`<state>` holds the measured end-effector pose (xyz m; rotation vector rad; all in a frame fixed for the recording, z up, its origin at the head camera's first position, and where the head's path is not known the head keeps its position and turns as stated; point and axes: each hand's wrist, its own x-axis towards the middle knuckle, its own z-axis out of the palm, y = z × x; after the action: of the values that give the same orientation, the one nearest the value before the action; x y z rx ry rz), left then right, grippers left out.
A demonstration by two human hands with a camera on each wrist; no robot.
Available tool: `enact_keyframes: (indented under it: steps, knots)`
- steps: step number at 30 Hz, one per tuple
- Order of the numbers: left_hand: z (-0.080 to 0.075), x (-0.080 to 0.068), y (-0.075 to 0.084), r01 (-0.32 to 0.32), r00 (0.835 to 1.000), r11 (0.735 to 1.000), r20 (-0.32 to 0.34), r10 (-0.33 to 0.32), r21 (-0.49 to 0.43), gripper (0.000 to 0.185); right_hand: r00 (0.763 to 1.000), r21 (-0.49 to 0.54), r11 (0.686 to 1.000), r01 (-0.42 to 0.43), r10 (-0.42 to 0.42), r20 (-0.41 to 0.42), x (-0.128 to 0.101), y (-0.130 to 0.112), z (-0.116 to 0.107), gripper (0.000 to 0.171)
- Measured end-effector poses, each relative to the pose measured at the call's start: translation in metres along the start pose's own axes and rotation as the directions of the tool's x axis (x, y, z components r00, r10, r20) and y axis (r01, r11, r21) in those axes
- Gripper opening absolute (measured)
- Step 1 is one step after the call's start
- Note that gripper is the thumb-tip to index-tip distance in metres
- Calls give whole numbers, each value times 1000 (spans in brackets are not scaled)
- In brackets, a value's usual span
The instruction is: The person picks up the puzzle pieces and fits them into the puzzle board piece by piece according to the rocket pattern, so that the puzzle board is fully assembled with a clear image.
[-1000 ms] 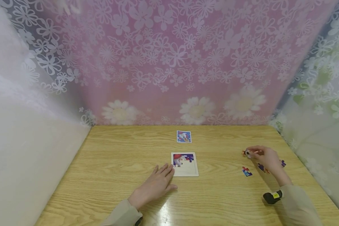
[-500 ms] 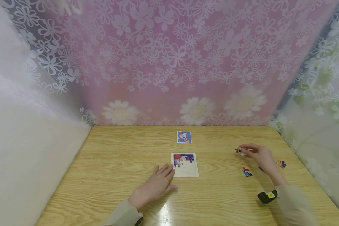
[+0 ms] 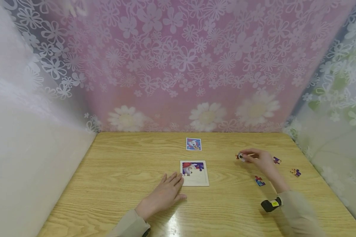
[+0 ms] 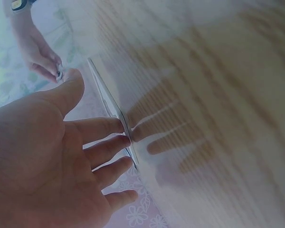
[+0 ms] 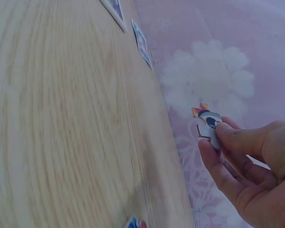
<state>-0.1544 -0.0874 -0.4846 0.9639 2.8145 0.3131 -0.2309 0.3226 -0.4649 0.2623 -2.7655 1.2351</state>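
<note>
Puzzle piece (image 3: 240, 156) pinched in right hand (image 3: 262, 162), between two and three o'clock of puzzle tray (image 3: 207, 181) in head view. Done there: joined picture section (image 3: 186, 166) from about nine o'clock round past twelve. Outstanding, by judgement about half: bare bed from three to seven; held piece plus purple piece (image 3: 276, 160) at right hand's three o'clock, yellow-and-purple piece (image 3: 296, 172) near four, red-and-blue piece (image 3: 259, 181) at six, all loose on table (image 3: 121, 158). Hands well apart; left hand (image 3: 164, 194) at tray's eight o'clock, gripping nothing. Picture card (image 3: 193, 144) at tray's twelve. Left wrist view: fingers near-straight, tips at thin pale tray edge, apparently touching; dark finger shapes across sheeny wood grain, shadow or reflection. Right wrist view: thin, stiff-looking piece, irregular outline, white with dark eye, orange tip toward eleven; clasped between thumb and fingers. Floral backdrop (image 5: 209, 71) beyond, blurred.
</note>
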Motion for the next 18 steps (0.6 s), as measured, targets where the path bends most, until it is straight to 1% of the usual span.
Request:
enact_keyframes:
  steps: [6,10,14,18]
  knots:
    - [-1,0,1,-3,1000,1000,-1,3,1,67,999,15,999,39,-39,-10,7,-6,16,27]
    - [-2,-1,2,-8,1000,1000,-5,8,9,67,998,38,997,63,-63,16,10,-11,28,26]
    - [-3,-1,2,-8,1000,1000,-6,8,11,67,997,72,996,59,-63,55,13,-17,41,25]
    - [-3,-1,3,-2,1000,1000,-1,2,0,67,997,93,995,42,-48,67,16,-25,54,23]
